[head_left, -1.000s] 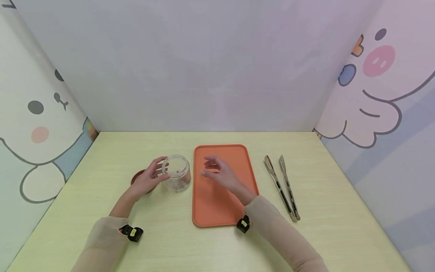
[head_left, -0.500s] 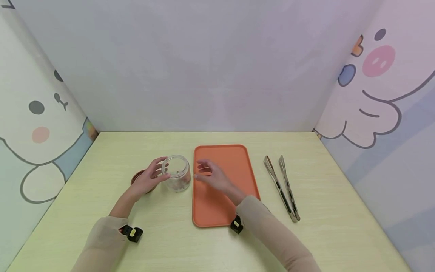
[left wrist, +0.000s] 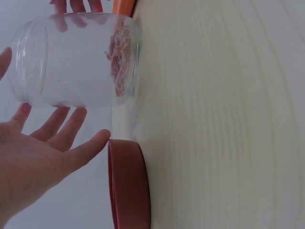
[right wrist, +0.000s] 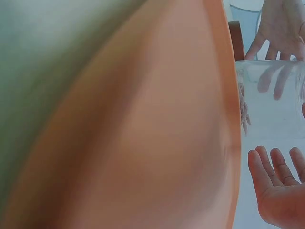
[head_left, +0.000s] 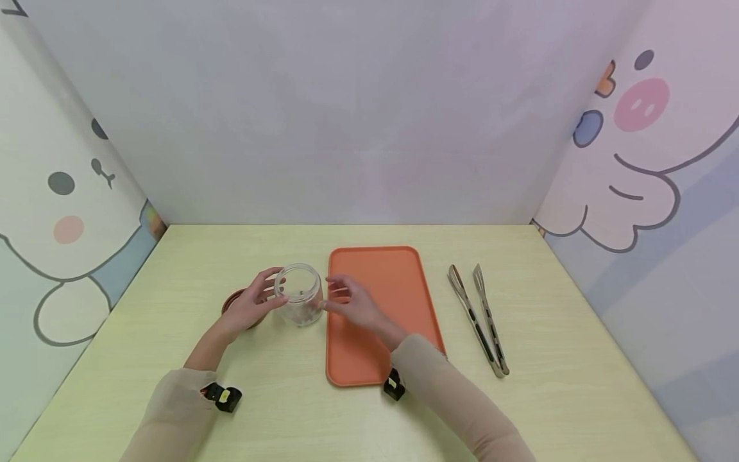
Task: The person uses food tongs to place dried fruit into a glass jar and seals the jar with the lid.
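While the left hand [head_left: 249, 305] cups the jar [head_left: 300, 294], the open right hand [head_left: 352, 303] has moved closer — empty.

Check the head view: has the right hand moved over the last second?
Yes. The right hand slid left across the orange tray to the glass jar.

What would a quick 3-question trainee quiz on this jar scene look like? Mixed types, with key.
1. True or false: the lid is screwed on the glass jar.
2. Which lies right of the orange tray? A) tongs B) a spoon C) a cup
3. Fill in: the left hand and right hand flank the ____.

Key: 1. False, the lid lies on the table beside the jar. 2. A. 3. jar.
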`<state>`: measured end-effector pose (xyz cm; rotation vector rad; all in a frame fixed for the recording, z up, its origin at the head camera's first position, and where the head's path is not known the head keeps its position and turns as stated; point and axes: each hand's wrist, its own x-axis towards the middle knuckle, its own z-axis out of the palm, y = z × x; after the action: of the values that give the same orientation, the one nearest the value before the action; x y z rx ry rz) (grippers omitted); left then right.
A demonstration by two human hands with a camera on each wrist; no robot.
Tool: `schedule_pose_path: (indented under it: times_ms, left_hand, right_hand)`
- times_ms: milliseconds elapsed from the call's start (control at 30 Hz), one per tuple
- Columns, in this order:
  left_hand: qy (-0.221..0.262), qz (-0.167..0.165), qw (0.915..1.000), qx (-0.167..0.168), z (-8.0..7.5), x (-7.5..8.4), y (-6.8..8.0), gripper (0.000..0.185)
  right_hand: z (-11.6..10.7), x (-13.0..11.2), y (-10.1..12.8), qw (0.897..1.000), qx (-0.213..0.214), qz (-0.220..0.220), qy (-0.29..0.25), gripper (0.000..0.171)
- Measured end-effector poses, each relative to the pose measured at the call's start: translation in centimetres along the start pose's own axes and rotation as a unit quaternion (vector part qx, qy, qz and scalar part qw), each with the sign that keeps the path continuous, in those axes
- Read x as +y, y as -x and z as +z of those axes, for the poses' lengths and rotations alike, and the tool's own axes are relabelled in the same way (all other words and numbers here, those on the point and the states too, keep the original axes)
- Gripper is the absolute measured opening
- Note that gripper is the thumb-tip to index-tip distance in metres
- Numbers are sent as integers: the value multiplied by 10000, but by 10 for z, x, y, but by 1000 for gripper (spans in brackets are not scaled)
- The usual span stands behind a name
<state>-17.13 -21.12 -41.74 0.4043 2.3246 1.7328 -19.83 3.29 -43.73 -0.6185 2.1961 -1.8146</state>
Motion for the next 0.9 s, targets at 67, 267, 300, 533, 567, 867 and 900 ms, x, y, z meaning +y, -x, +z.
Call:
schedule_pose_path:
  times_ms: [67, 267, 300, 533, 567, 867, 900]
  left_hand:
    - [9, 8, 10000, -9, 0, 0, 0, 62]
    - [14, 11, 10000, -11, -1, -1, 0, 62]
    - [10, 6, 10000, -10, -1, -1, 0, 63]
    - [-8, -24, 10000, 7, 0, 1, 0, 63]
    - [-11, -25, 10000, 6, 0, 1, 0, 63]
    - [-79, -65, 9999, 24, -1, 0, 0, 62]
    - [-90, -67, 9999, 28, -1, 0, 0, 62]
  right_hand:
    - [2, 0, 0, 10000, 26, 19, 48, 52]
    - [7, -4, -1, 9986, 104, 291, 434, 53]
    - [8, -5, -1, 9984, 113, 313, 454, 54]
    - [11, -27, 6, 9990, 121, 206, 376, 50]
    - [11, -29, 6, 9991, 118, 201, 353, 49]
    - [14, -1, -5, 9977, 254, 221, 593, 50]
    - [14, 1, -6, 9976, 264, 200, 604, 50]
